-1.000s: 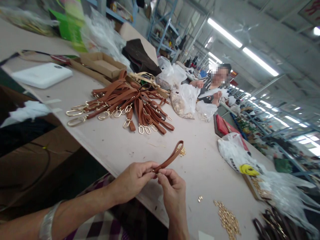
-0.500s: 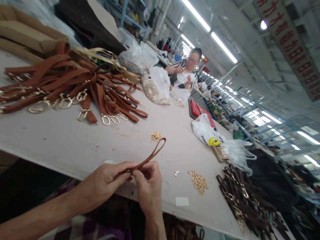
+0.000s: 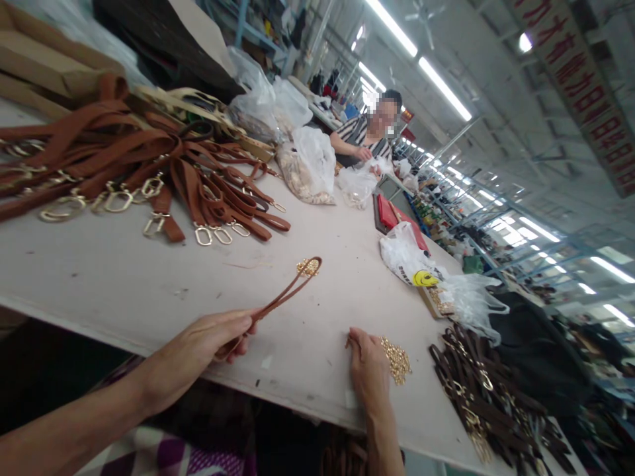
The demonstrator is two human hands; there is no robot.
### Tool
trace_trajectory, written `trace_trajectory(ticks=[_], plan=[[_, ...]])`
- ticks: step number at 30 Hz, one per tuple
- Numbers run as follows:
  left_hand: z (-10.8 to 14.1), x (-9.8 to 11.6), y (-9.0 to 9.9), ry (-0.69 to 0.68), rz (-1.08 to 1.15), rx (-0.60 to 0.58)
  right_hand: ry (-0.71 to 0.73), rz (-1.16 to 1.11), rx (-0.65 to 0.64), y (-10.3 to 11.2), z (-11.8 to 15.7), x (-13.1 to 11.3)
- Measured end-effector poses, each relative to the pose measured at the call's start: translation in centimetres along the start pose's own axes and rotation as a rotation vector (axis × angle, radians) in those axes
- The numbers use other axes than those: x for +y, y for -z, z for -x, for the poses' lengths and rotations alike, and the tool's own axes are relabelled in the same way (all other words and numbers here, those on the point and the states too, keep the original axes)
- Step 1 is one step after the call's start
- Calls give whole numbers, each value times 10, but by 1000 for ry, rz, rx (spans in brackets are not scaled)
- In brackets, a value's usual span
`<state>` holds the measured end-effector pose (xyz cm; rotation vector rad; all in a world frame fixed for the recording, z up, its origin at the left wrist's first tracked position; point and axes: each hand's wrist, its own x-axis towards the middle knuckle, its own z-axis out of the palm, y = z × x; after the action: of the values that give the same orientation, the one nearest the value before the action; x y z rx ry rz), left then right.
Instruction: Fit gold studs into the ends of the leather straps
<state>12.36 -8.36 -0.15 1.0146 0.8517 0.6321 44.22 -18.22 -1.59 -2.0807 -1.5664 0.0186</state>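
Note:
My left hand [image 3: 213, 340] is closed around a thin brown leather strap [image 3: 282, 299], whose folded loop stands out over the table. The far end of the loop overlaps a small pile of gold hardware [image 3: 303, 266] in the view. My right hand [image 3: 368, 363] is down on the tabletop, its fingertips pinched together at the spot of a few loose gold pieces. What lies between those fingertips is too small to make out. Just right of that hand is a spread heap of small gold pieces [image 3: 397, 360], possibly rivets.
Brown straps [image 3: 133, 152] with gold clasps are heaped at the left. Dark brown straps [image 3: 486, 390] lie at the right edge, near a plastic bag [image 3: 404, 254] and a box of gold parts [image 3: 435, 301]. A co-worker [image 3: 364, 139] sits across the table [image 3: 198, 284].
My right hand has let go of the strap and moved right, down to the loose gold pieces. My left hand keeps the strap, slightly further left. The co-worker's hands have lowered.

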Motion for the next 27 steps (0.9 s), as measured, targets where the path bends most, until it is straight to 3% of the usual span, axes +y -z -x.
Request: trace_trajectory(ticks=[4, 8, 13, 15, 19, 27], plan=[[2, 7, -4, 72, 39, -14, -19, -21, -13, 1, -2, 5], [-2, 9, -11, 35, 57, -4, -91, -123, 2, 0, 1, -3], [-7, 1, -15, -65, 2, -23, -131, -636, 43, -22, 16, -74], [-5, 0, -16, -104, -40, -17, -76, -697, 30, -34, 20, -107], [0, 4, -16, -194, -146, 25, 67, -638, -6, -47, 21, -146], [1, 7, -12, -312, -344, 85, 292, -454, 81, -46, 15, -152]])
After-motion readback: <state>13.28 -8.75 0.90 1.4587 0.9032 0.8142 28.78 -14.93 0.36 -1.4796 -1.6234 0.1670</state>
